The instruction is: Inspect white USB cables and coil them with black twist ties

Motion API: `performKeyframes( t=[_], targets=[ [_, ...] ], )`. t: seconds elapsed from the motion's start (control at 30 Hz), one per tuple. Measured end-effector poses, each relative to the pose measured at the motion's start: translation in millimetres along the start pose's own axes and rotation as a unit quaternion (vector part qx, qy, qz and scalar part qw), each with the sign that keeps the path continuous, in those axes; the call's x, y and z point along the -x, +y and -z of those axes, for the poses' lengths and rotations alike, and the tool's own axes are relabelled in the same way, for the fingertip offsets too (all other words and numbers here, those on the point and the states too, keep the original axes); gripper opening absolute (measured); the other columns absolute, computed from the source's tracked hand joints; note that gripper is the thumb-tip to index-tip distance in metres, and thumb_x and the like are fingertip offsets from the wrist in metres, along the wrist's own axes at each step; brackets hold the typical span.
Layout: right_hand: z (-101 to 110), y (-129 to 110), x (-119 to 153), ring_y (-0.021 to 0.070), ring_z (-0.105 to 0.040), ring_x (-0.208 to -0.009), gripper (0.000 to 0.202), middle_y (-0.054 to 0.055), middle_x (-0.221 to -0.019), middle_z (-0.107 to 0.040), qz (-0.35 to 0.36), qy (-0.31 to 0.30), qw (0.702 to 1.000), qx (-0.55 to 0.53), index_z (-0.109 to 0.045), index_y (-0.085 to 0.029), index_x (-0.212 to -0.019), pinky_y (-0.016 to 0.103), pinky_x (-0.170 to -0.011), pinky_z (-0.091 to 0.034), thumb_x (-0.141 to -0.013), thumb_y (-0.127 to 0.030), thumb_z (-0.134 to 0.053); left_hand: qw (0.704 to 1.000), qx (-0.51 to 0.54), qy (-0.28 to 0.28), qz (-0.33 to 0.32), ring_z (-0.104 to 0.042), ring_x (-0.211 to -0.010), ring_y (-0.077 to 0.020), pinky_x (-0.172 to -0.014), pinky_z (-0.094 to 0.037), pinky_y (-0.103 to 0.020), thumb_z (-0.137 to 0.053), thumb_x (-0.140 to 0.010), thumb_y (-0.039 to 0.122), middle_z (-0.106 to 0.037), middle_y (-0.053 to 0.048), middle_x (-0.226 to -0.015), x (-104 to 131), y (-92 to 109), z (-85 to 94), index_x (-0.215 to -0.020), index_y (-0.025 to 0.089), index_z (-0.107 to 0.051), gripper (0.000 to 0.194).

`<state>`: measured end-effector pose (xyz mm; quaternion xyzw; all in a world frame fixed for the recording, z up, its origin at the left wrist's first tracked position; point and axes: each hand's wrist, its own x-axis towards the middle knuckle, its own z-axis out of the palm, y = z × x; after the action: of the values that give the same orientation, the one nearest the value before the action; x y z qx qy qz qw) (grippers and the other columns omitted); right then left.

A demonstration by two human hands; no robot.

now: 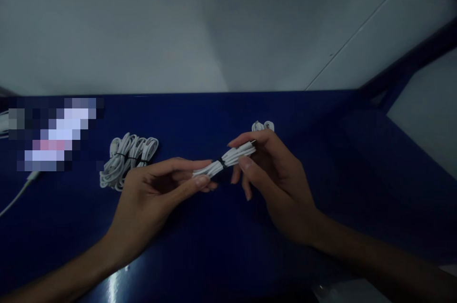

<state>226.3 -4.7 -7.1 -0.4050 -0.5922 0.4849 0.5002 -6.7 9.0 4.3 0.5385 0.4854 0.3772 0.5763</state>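
Observation:
A folded bundle of white cable (232, 156) is held between my two hands above the blue table (214, 246). A black tie wraps around its middle, and a connector with a dark tip sticks out at its upper right end. My left hand (153, 193) pinches the lower left end between thumb and fingers. At the right end, my right hand (278, 179) has its thumb and index finger on the cable, its other fingers hanging below. Several tied white cable bundles (124, 158) lie together left of my left hand.
Behind my right hand, more white cable (262, 125) shows in part. A pixelated bright object (59, 136) with a white cord (17, 198) lies at the left. A pale wall (160, 32) rises behind the table, and a blue frame (403, 74) stands at the right.

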Motion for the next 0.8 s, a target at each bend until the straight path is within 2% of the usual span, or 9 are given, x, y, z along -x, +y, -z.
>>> performKeyframes(
  t=[0.23,0.47,0.63,0.8],
  targets=[
    [-0.1,-1.8,0.3,0.0148,-0.064,-0.069,0.016,0.0,-0.092,-0.068,0.013,0.0,1.0,-0.011,-0.072,-0.031,-0.126,0.027,-0.053,-0.056,-0.113,-0.025,-0.065,0.999,-0.038,0.018,-0.033,-0.087,-0.087,-0.0211,-0.088,-0.072,-0.029,-0.089,-0.096,0.032,-0.09,-0.001,-0.095,1.7,3.4,-0.2,-0.11,0.034,-0.092,0.014],
    [-1.1,-1.4,-2.8,0.0166,-0.07,-0.086,0.019,0.004,-0.113,-0.072,0.012,-0.018,0.998,-0.061,-0.075,-0.03,-0.126,0.024,-0.055,-0.059,-0.111,-0.022,-0.067,0.987,-0.096,0.083,-0.094,-0.083,-0.086,-0.0214,-0.079,-0.071,-0.028,-0.095,-0.089,0.035,-0.089,0.001,-0.1,5.0,7.2,-6.5,-0.1,0.036,-0.092,0.011],
    [-0.8,-2.2,-3.4,0.0197,-0.071,-0.091,0.022,0.005,-0.112,-0.071,-0.001,-0.024,0.996,-0.085,-0.076,-0.028,-0.128,0.027,-0.06,-0.063,-0.109,-0.021,-0.069,0.981,-0.122,0.084,-0.127,-0.082,-0.089,-0.0225,-0.072,-0.069,-0.028,-0.093,-0.092,0.033,-0.088,0.002,-0.103,5.3,4.6,-7.6,-0.102,0.039,-0.092,0.012],
    [-0.4,-0.8,-4.7,0.0205,-0.07,-0.094,0.029,0.006,-0.12,-0.071,-0.027,-0.027,0.994,-0.103,-0.074,-0.031,-0.132,0.03,-0.063,-0.066,-0.104,-0.027,-0.079,0.979,-0.13,0.081,-0.136,-0.081,-0.095,-0.0233,-0.079,-0.07,-0.03,-0.093,-0.091,0.034,-0.088,0.0,-0.109,6.4,1.7,-7.6,-0.107,0.037,-0.091,0.016]
  ],
)
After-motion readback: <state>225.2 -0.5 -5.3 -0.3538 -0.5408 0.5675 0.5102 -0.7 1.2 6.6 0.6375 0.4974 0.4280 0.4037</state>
